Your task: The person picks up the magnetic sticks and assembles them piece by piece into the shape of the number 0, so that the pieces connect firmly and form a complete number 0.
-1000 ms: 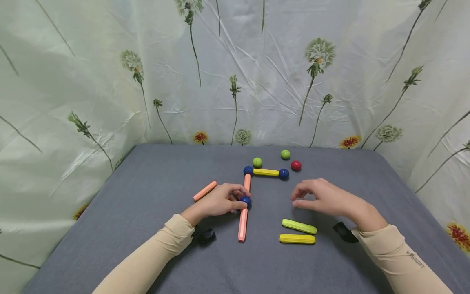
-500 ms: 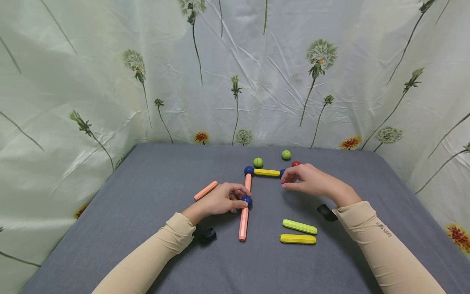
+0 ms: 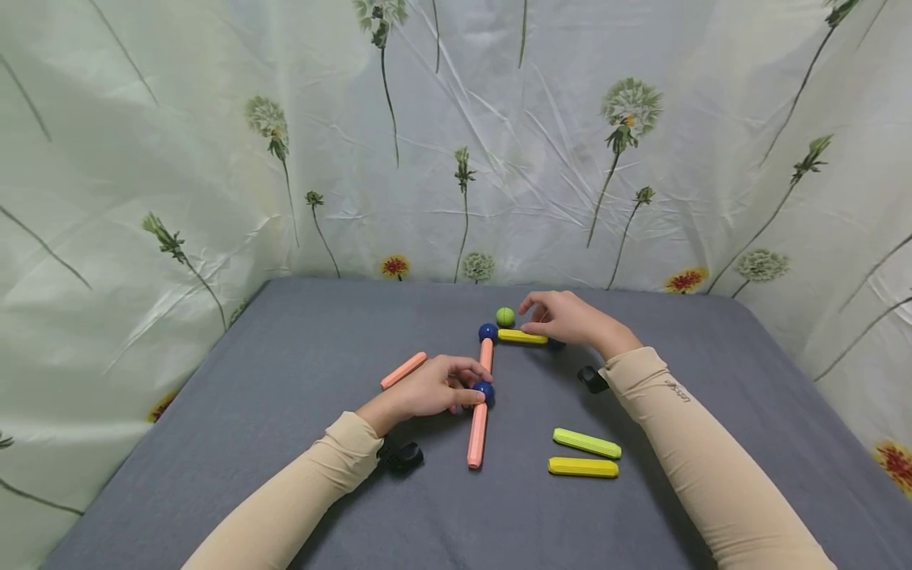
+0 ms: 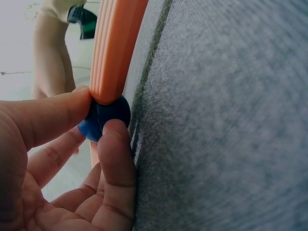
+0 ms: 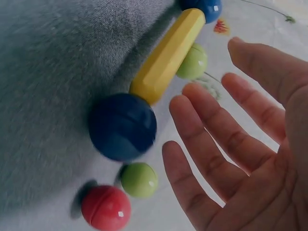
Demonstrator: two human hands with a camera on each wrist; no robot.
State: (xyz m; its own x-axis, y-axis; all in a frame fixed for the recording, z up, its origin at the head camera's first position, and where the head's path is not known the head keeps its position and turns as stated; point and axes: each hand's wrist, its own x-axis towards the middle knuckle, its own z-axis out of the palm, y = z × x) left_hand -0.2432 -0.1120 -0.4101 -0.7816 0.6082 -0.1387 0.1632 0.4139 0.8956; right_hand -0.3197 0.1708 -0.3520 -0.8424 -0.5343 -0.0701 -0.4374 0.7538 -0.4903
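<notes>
My left hand [image 3: 438, 385] pinches a blue ball [image 4: 95, 126] between thumb and fingers. One ribbed orange stick [image 3: 476, 435] runs from this ball towards me, and a second orange stick [image 3: 487, 356] leads away to another blue ball [image 3: 488, 332]. From there a yellow stick [image 3: 523, 336] extends right to a third blue ball [image 5: 122, 127], mostly covered by my right hand in the head view. Fingers spread and holding nothing, my right hand [image 3: 566, 317] hovers over that yellow stick, close to a green ball [image 3: 505, 317].
Another green ball [image 5: 139, 179] and a red ball [image 5: 106, 208] lie beyond my right hand, hidden in the head view. A loose orange stick [image 3: 403, 370] sits by my left hand. Nearer are a lime stick [image 3: 587, 443] and a yellow stick [image 3: 583, 468]. A flowered curtain [image 3: 427, 142] backs the table.
My right hand has moved left and away from me, from above the bare cloth to over the far yellow stick. My left hand keeps its pinch on the blue ball.
</notes>
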